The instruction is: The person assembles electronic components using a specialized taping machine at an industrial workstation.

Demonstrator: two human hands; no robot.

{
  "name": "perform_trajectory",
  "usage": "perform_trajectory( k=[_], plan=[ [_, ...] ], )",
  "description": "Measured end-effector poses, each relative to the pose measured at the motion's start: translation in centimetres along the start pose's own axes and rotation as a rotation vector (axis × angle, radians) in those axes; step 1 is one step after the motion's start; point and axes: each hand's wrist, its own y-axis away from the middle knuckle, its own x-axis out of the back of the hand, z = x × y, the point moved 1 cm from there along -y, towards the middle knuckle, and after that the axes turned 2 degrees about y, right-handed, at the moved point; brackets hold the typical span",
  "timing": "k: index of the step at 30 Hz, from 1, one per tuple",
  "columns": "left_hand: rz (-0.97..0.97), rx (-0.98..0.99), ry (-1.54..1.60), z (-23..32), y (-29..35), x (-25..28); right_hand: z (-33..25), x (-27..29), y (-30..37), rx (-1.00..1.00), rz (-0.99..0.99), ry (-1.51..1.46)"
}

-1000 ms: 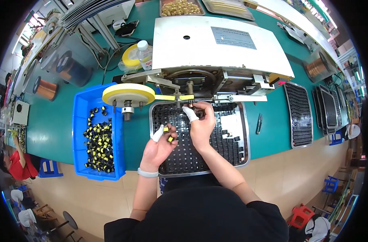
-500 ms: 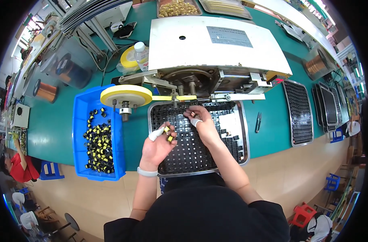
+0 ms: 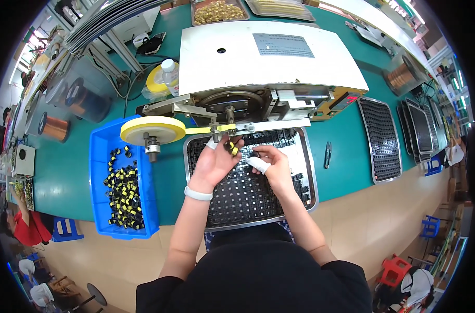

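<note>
- Left hand (image 3: 216, 163) holds black-and-yellow parts (image 3: 233, 150) below the white machine (image 3: 232, 68).
- Right hand (image 3: 277, 169) pinches a small dark part (image 3: 256, 154) above the metal tray (image 3: 312, 175).
- Blue bin (image 3: 150, 198) stands on the green counter (image 3: 341, 156).
- Cutters (image 3: 327, 155) lie right of the tray.

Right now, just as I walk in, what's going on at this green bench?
A person is handling small parts at a white metal machine. The left hand holds small black parts with yellow bands close below the strip from a round yellow tape roll; whether it touches the strip is unclear. The right hand pinches a small dark part above a silver-rimmed metal tray of black parts. More black-and-yellow parts lie heaped in the blue plastic bin to the left.
</note>
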Motion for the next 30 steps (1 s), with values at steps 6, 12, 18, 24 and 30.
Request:
perform_trajectory(
  k=[6,12,18,24,30],
  plan=[
    [-0.128,0.01,0.026,-1.0,-0.3,-0.2,1.1,1.0,0.4,-0.007,0.212,-0.097],
    [-0.104,0.117,0.084,-2.3,3.5,0.7,1.3,-0.3,-0.1,0.215,0.303,0.178],
    [0.051,-0.006,0.147,-1.5,6.7,1.2,-1.4,-5.5,-1.5,0.172,0.405,0.3],
    [0.028,-0.029,0.134,-1.0,7.7,2.5,-1.4,-7.7,-3.3,0.375,0.59,0.502],
    [0.015,-0.031,0.148,-0.8,8.0,2.8,-0.2,-8.4,-3.8,0.492,0.7,0.739]
  ],
)
